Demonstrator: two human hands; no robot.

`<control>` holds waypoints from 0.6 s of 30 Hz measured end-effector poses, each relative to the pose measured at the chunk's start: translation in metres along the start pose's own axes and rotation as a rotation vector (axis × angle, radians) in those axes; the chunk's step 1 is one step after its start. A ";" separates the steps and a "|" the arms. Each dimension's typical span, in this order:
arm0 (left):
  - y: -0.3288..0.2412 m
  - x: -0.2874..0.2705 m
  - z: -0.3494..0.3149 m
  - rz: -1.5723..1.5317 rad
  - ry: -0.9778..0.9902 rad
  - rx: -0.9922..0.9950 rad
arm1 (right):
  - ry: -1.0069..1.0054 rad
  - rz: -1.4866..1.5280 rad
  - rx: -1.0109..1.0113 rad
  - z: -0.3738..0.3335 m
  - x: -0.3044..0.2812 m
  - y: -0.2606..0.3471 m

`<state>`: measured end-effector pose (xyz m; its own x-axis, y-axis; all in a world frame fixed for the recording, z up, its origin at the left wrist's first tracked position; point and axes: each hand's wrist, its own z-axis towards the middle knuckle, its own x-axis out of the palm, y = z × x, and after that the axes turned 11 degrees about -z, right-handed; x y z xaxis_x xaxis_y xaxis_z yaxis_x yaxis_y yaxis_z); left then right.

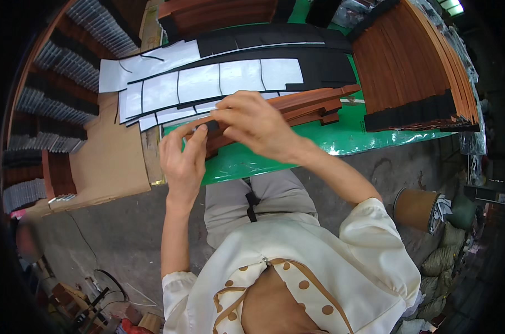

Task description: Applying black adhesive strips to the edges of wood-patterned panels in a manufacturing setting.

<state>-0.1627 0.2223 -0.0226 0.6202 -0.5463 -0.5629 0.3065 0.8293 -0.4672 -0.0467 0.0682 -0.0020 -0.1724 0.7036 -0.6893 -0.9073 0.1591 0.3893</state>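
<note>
A reddish-brown wood-grain strip (314,99) lies aslant over the near part of the bench, its left end under my hands. Around that end sits a small black piece (212,126), perhaps foam or tape. My left hand (180,158) pinches the black piece and the strip's end between thumb and fingers. My right hand (258,125) is closed just to the right, fingertips together at the strip's upper edge; whether a bit of black material is between them is hidden. Beyond my hands lie black sheets with white backing (197,83), cut across into sections.
A green covering (347,133) spreads over the bench. Stacked brown boards with black ends (408,61) stand at the right. More stacks with black and grey ends (57,100) line the left beside cardboard (119,145). A brown drum (414,210) stands on the floor at right.
</note>
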 end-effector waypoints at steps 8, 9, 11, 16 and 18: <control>0.018 -0.010 0.091 -0.425 0.379 -0.252 | 0.689 -0.283 0.087 0.020 -0.090 -0.139; 0.027 0.002 0.104 -0.386 0.532 -0.191 | 0.686 -0.274 0.080 0.023 -0.087 -0.148; 0.041 0.035 0.125 -0.236 0.850 -0.071 | 1.079 -0.277 0.005 0.028 -0.081 -0.163; 0.064 0.107 0.126 0.032 1.113 0.218 | 1.135 -0.237 -0.176 0.025 -0.072 -0.176; 0.065 0.115 0.125 0.130 1.220 0.197 | 1.223 -0.305 -0.172 0.030 -0.071 -0.176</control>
<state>0.0187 0.2280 -0.0330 -0.3900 -0.1233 -0.9125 0.4616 0.8314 -0.3095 0.1367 0.0112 -0.0031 -0.1058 -0.4550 -0.8842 -0.9944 0.0450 0.0958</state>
